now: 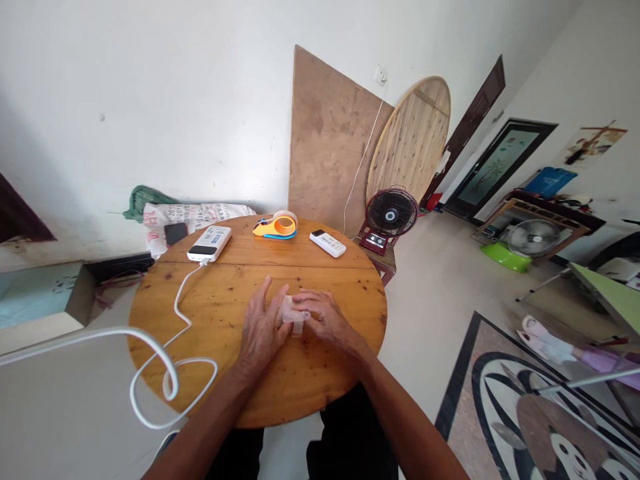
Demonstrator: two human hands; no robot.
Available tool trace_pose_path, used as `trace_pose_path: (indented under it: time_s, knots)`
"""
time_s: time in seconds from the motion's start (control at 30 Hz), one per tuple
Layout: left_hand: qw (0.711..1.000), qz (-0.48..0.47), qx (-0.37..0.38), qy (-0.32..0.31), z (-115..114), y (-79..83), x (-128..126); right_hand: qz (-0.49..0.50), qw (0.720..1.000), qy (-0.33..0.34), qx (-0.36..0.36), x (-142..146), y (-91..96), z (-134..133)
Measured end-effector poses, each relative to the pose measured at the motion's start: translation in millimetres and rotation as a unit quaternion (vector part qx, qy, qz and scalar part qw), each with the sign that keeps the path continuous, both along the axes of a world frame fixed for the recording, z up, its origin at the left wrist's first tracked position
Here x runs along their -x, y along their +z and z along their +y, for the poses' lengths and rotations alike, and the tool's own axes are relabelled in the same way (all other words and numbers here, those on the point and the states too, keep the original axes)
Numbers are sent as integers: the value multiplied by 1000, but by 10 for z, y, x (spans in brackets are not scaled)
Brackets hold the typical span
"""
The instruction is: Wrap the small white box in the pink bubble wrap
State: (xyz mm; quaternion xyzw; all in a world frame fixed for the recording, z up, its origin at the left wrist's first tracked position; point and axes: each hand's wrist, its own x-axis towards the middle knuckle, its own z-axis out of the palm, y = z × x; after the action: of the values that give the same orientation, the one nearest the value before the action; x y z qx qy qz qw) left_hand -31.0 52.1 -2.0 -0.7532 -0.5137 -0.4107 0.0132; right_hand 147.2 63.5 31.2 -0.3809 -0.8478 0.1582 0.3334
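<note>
A round wooden table (210, 313) stands in front of me. Both hands rest near its middle. My left hand (260, 327) lies flat on the wood, thumb against a small clear, whitish piece of packaging (293, 312). My right hand (320, 317) pinches that piece with its fingertips. What the piece is made of I cannot tell. A tape dispenser (277, 225) in orange and blue sits at the table's far edge.
A white power bank (210, 243) with a long white cable (170, 360) lies at far left, a white remote (327, 243) at far right. A small fan (391, 215) stands behind the table. Wooden boards (330, 140) lean on the wall. A patterned rug (540, 413) lies at right.
</note>
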Motion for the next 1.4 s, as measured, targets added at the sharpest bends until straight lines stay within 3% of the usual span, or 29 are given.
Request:
trace_pose_path:
  time_s: [0.13,0.43,0.7,0.83,0.93,1.1,1.23,1.4]
  knots:
    - [998,12,-15,-52,37,-42,46,-51,998,-16,-41,-17,-54,-92]
    - [997,31,5,-64,-6,-69,73,-142,984,-50,-95,-9,-259,-248]
    - [989,-69,48,-120,94,-82,36,-60,993,-35,-91,-21,-328,-151]
    - [978,-121,90,-147,63,-18,25,17,999,-8,-34,-46,-214,-160]
    - [961,-176,154,-149,16,31,28,73,995,-6,69,-78,-54,-166]
    - [944,-180,246,-126,-10,96,30,152,940,28,304,-116,54,-130]
    - [953,-159,241,-88,25,90,-18,190,925,15,327,-93,7,-173]
    - [951,-175,244,-68,50,86,-51,150,946,-30,287,-24,-13,-247]
